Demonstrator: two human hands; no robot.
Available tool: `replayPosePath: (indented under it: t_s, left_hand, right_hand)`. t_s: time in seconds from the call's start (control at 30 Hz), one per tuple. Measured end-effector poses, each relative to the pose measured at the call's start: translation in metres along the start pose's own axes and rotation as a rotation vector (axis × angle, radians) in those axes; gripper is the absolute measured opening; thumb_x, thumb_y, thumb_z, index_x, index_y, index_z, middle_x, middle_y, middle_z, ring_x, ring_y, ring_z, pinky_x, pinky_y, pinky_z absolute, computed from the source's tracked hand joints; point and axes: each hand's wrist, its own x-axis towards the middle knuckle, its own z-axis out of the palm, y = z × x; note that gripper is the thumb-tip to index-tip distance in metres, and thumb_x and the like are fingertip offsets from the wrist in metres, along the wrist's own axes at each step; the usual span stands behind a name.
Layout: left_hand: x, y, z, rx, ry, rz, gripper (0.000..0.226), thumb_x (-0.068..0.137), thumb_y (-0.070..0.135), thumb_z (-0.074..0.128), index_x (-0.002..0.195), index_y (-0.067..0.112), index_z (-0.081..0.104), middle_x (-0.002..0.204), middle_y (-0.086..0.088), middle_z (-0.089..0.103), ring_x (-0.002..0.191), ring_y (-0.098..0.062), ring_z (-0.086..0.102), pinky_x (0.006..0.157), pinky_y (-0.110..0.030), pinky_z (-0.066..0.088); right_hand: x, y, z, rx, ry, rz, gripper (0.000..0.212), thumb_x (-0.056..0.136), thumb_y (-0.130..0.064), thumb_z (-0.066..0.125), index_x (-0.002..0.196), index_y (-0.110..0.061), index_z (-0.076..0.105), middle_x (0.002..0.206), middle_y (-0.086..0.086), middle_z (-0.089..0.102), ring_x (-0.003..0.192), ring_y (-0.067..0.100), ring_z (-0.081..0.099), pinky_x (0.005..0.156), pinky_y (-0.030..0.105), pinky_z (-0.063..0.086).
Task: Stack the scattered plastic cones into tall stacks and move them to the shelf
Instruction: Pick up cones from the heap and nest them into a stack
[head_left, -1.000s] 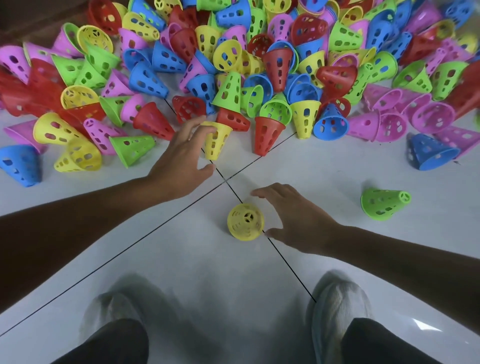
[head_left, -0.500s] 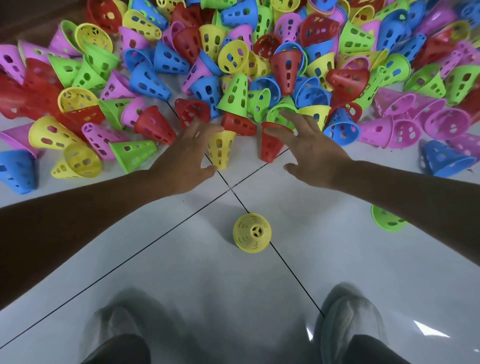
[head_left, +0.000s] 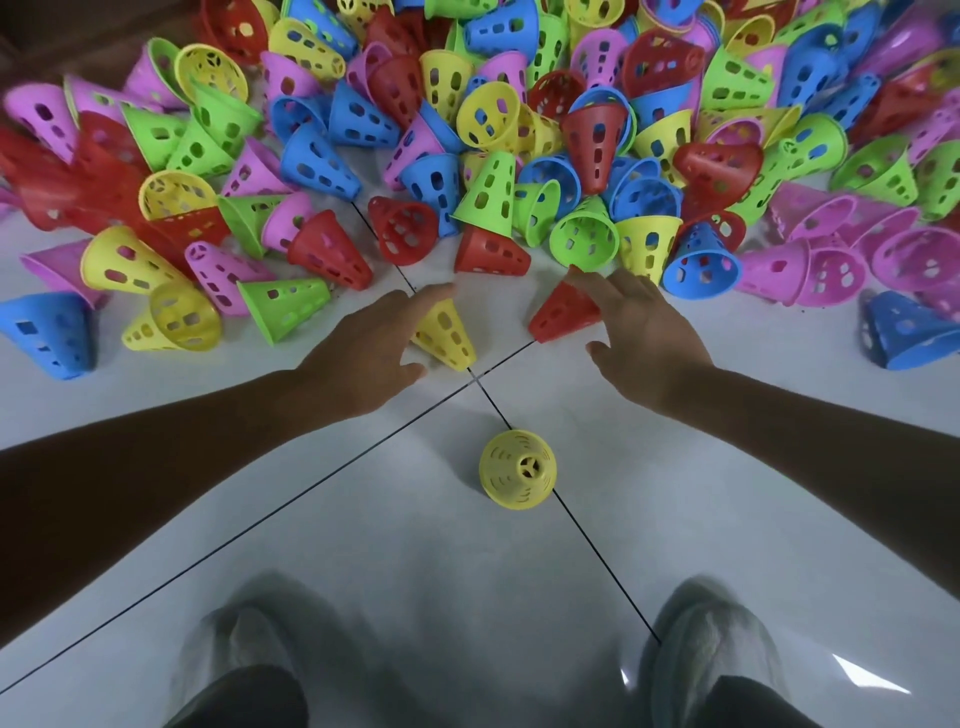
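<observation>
Pulling back from the pile now, the right hand (head_left: 641, 332) has dragged a red perforated plastic cone (head_left: 563, 313) clear, fingers draped over it, whether grasping I cannot tell. The left hand (head_left: 363, 348) brings a yellow perforated plastic cone (head_left: 447, 335) along, grip loose around it. Both head toward the upright yellow starter cone (head_left: 517, 468) on the white tiled floor (head_left: 363, 545) — stacking looks imminent.

Pile (head_left: 519, 130): perforated plastic cones in red, yellow, green, blue, pink; heaped across the far floor, most tipped over.
Yellow cone (head_left: 447, 335): on its side, near edge of pile, left of centre.
Red cone (head_left: 561, 312): tilted, just right of it.
Yellow stack (head_left: 517, 475): upright, alone, nearest, centre.
</observation>
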Motion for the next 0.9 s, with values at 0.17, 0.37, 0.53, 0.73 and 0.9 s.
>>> replayPosePath:
  t_s: [0.17,0.37,0.53,0.73,0.9]
  left_hand:
    - [-0.002,0.003,0.003,0.02,0.043,-0.078,0.077,0.08,0.009,0.077,0.14,0.034,0.035,0.107,0.001,0.056,0.084,-0.022,0.057,0.075,-0.037,0.048]
    - [-0.011,0.012,0.002,-0.208,0.068,-0.164,0.058,0.082,0.008,0.079,0.124,0.027,0.043,0.085,0.011,0.061,0.074,-0.015,0.065,0.058,-0.027,0.047]
    - [-0.025,0.053,-0.012,-0.728,0.014,-0.228,0.059,0.079,0.004,0.082,0.123,0.03,0.052,0.113,-0.007,0.06,0.077,-0.027,0.075,0.078,-0.036,0.063]
    - [-0.04,0.088,-0.019,-0.937,-0.08,-0.262,0.054,0.077,0.02,0.086,0.121,0.031,0.058,0.124,0.012,0.062,0.1,-0.018,0.072,0.088,-0.039,0.06]
    - [-0.052,0.093,-0.002,-0.854,-0.102,-0.24,0.051,0.073,0.02,0.091,0.113,0.028,0.061,0.111,0.008,0.071,0.106,-0.01,0.067,0.086,-0.032,0.059]
  right_hand:
    - [-0.017,0.009,0.006,0.167,0.029,0.183,0.067,0.084,-0.009,0.072,0.139,-0.026,0.037,0.125,0.006,0.055,0.116,0.027,0.053,0.087,0.038,0.05]
    - [-0.023,0.023,0.006,0.302,0.061,0.291,0.066,0.084,-0.006,0.069,0.137,-0.03,0.039,0.117,0.008,0.059,0.097,0.029,0.06,0.081,0.034,0.047]
    - [-0.023,0.03,0.006,0.327,0.101,0.348,0.058,0.085,-0.01,0.071,0.133,-0.023,0.042,0.119,0.009,0.052,0.093,0.023,0.049,0.078,0.032,0.041]
    - [-0.035,0.036,0.005,0.361,0.132,0.389,0.052,0.084,-0.002,0.064,0.127,-0.013,0.037,0.12,0.008,0.045,0.093,0.022,0.045,0.08,0.034,0.038]
    - [-0.044,0.041,0.003,0.446,0.171,0.42,0.045,0.083,-0.003,0.068,0.11,-0.02,0.037,0.109,0.004,0.053,0.09,0.025,0.049,0.071,0.029,0.035]
